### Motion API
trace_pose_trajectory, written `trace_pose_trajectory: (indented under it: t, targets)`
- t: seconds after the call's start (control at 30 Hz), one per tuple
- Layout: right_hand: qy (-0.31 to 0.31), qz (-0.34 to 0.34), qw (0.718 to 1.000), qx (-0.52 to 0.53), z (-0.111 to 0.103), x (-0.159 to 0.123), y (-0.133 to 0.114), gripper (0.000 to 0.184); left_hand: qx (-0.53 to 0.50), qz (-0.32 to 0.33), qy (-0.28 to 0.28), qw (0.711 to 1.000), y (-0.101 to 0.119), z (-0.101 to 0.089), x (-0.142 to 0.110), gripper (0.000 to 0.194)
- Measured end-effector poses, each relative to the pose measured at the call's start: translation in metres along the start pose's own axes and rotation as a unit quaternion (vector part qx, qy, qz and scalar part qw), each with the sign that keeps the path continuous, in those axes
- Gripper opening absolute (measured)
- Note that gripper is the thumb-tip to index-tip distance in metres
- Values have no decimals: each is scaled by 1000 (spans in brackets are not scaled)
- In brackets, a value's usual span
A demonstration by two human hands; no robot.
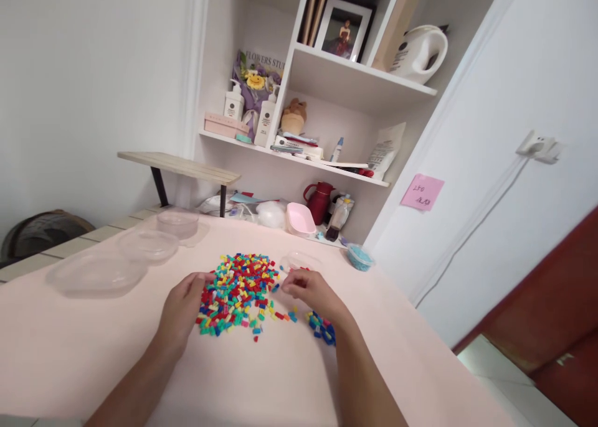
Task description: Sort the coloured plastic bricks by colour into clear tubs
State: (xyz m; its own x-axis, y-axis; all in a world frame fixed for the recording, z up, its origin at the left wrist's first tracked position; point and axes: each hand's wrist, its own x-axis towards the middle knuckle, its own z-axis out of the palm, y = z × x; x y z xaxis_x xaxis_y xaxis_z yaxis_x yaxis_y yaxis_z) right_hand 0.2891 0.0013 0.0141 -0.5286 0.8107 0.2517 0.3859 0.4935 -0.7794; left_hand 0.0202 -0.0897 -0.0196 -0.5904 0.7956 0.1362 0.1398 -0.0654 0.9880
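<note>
Loads of tiny multicoloured plastic bricks (243, 284) on a pale-pink table (243, 377)
Left hand (183, 302)'s half-curled, right hand (312, 291)'s nearly pinched, can't tell what's held; a wrist bump could scatter those blue plastic bricks (322, 331).

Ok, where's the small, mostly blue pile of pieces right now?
In the head view, the mostly blue pile lies right of the larger multicoloured heap, just nearer the camera than the right hand.

pale walls (93, 72), white shelving (364, 70), low wooden shelf (180, 167), dark red panel (551, 290), tiled floor (502, 361)
</note>
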Motion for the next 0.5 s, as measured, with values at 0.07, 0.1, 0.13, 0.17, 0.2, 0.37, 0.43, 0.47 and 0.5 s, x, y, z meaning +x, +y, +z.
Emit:
trace_pose_trajectory:
  t: [0.07,0.1,0.13,0.17,0.2,0.37,0.43,0.47,0.5]
  targets:
    - [-81,3,997,-17,3,-2,0,13,-9,-5,-6,1000,0,0,0,34]
    - [-109,12,994,-21,3,-2,1,12,-15,-7,-8,1000,0,0,0,34]
    - [-133,22,991,-23,4,-3,2,13,-21,-8,-10,1000,0,0,-1,34]
    - [-151,31,988,-26,4,-4,3,14,-26,-8,-13,1000,0,0,-1,35]
    - [-164,37,985,-35,4,-4,5,18,-31,-7,-16,999,0,0,-1,35]
    - [-173,22,980,-95,8,-3,11,18,-51,1,-25,998,1,2,-1,35]
    - [-172,17,981,-88,9,-2,10,9,-52,0,-22,998,1,2,-1,36]
    - [-169,15,982,-81,9,-2,9,6,-52,-1,-22,998,1,2,-1,36]
    - [-156,13,985,-74,8,-2,8,4,-51,-2,-22,998,1,2,-1,36]
